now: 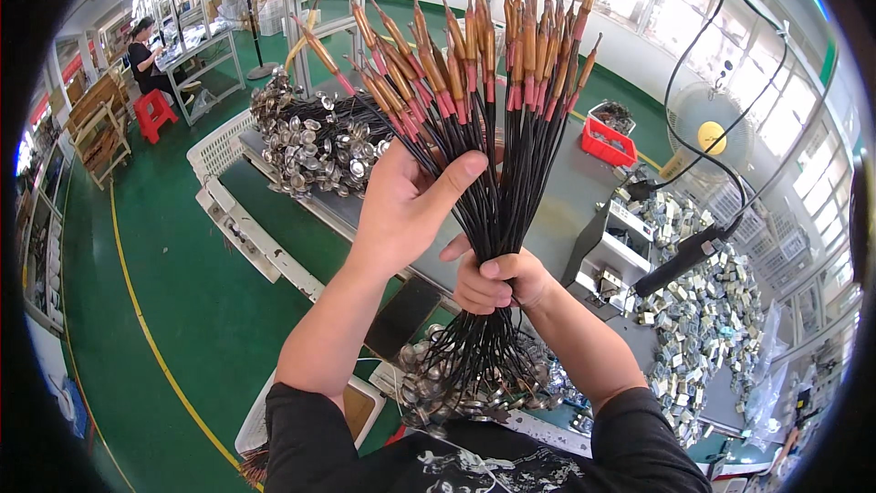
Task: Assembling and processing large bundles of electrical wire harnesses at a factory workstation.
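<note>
A thick bundle of black wires (497, 192) stands upright before me, fanning out at the top. Brown tips (488, 36) with pinkish-red collars and thin metal ends crown the wires. My right hand (497, 278) is wrapped around the bundle's narrow waist. Higher up, my left hand (406, 201) clasps its left side, thumb across the front and the other fingers largely hidden behind. Below my right hand the wires spread downward, with round metal caps (433, 393) clustered around their lower ends.
More capped wires (315, 141) lie heaped on the grey table (566, 205), near a white basket (219, 146). Small metal parts (698, 338) cover the right side, beside a metal device (607, 256). A red bin (609, 144) and fan (712, 132) stand beyond. Another person (146, 59) sits far left.
</note>
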{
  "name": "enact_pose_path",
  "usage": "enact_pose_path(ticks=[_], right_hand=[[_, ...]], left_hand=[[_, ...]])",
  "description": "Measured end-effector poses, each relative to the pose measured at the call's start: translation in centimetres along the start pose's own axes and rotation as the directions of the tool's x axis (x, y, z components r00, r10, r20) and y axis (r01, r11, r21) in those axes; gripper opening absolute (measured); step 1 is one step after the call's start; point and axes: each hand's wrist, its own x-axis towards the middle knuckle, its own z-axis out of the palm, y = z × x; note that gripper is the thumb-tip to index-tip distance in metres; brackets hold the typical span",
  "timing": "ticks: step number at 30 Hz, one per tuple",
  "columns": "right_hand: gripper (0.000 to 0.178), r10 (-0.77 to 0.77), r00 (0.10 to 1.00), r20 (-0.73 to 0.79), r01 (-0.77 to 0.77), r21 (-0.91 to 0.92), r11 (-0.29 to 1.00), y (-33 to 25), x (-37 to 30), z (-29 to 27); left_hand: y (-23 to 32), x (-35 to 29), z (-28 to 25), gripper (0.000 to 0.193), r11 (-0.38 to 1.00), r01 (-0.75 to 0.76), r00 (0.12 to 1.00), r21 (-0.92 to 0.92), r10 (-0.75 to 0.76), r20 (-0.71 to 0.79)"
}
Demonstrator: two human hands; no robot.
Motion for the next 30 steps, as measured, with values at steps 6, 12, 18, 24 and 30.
enact_pose_path(ticks=[6,12,18,24,30], right_hand=[[0.046,0.021,1.0,-0.009,-0.021,-0.006,1.0,0.2,0.1,0.0],[0.044,0.09,0.979,-0.184,-0.12,-0.157,0.98,0.1,0.8,1.3],[0.045,0.106,0.972,-0.208,-0.147,-0.196,0.969,0.4,0.9,1.5],[0.044,0.082,0.986,-0.148,-0.097,-0.094,0.991,0.3,0.9,2.0],[0.049,0.064,0.992,-0.107,-0.073,-0.079,0.994,0.4,0.7,1.7]], left_hand=[[0.4,-0.2,0.4,0.035,0.997,-0.071,0.997,0.007,0.071,0.002],[0.9,0.3,-0.1,0.033,0.999,-0.022,0.999,0.041,0.021,0.036],[1.5,0.3,-0.1,0.028,0.996,0.043,0.998,0.076,-0.046,0.047],[0.9,0.4,0.0,0.028,0.998,-0.057,0.998,0.008,0.057,-0.009],[0.5,0.4,0.3,0.028,0.997,-0.069,0.997,-0.024,0.069,-0.022]])
